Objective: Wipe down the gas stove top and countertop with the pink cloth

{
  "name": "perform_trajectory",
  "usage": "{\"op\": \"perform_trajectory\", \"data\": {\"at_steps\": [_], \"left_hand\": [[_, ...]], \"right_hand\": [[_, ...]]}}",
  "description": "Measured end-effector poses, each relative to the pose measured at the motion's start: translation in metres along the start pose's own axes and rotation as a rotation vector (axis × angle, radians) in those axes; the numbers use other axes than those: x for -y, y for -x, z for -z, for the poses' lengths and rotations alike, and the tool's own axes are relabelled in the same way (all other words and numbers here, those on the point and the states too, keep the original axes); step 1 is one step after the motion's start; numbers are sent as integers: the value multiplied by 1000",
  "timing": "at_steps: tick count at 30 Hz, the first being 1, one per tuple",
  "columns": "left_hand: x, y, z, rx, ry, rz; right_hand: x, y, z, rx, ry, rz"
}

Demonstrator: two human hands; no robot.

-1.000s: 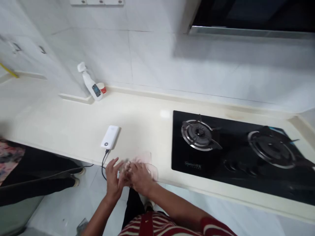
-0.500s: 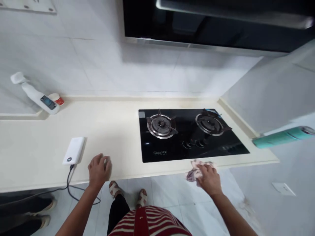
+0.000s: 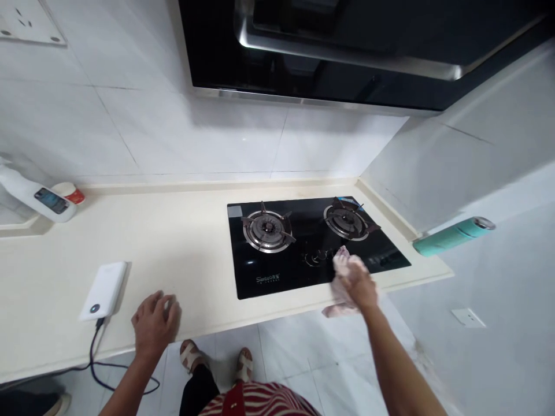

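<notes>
My right hand (image 3: 362,288) grips a crumpled pale pink cloth (image 3: 341,286) at the front edge of the black glass gas stove (image 3: 299,271). The cloth reaches over the glass beside the control knobs (image 3: 318,257), and its lower end hangs past the counter edge. Blur softens the hand and cloth. My left hand (image 3: 154,323) rests at the counter's front edge with nothing in it, its fingers loosely bent and the thumb apart. Just left of it lies a white power bank (image 3: 104,292) with a black cable (image 3: 92,352) plugged in.
A teal tumbler (image 3: 453,237) stands right of the stove. At the far left are a white spray bottle (image 3: 37,196) and a red-and-white paper cup (image 3: 69,192). A black range hood (image 3: 312,63) overhangs the stove. Another person's shoe (image 3: 60,404) shows at lower left.
My right hand has carried the cloth from the counter's front strip up onto the stove glass. The camera view has turned right; my left hand stays at the counter edge.
</notes>
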State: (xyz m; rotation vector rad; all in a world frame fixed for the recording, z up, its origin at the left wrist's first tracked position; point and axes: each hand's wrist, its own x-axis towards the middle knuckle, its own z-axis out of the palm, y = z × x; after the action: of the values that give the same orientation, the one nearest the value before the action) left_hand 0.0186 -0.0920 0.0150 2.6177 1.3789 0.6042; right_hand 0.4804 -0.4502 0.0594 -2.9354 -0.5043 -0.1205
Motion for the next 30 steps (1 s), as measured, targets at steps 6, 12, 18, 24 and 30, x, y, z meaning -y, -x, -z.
{"op": "perform_trajectory", "data": {"at_steps": [6,12,18,24,30], "left_hand": [[3,0,-3,-16,20,19],[5,2,-6,-24,-2,-6],[8,3,-8,-40,-5,-4],[10,5,-11,-55,-26,-12],[12,7,-13,-63,-60,-31]], "right_hand": [[124,87,-44,43,-239,377],[145,69,-42,169,-450,213],[116,-6,-35,180,-483,-45],[142,-23,-46,196,-432,41],[150,-88,-47,226,-314,-15]]}}
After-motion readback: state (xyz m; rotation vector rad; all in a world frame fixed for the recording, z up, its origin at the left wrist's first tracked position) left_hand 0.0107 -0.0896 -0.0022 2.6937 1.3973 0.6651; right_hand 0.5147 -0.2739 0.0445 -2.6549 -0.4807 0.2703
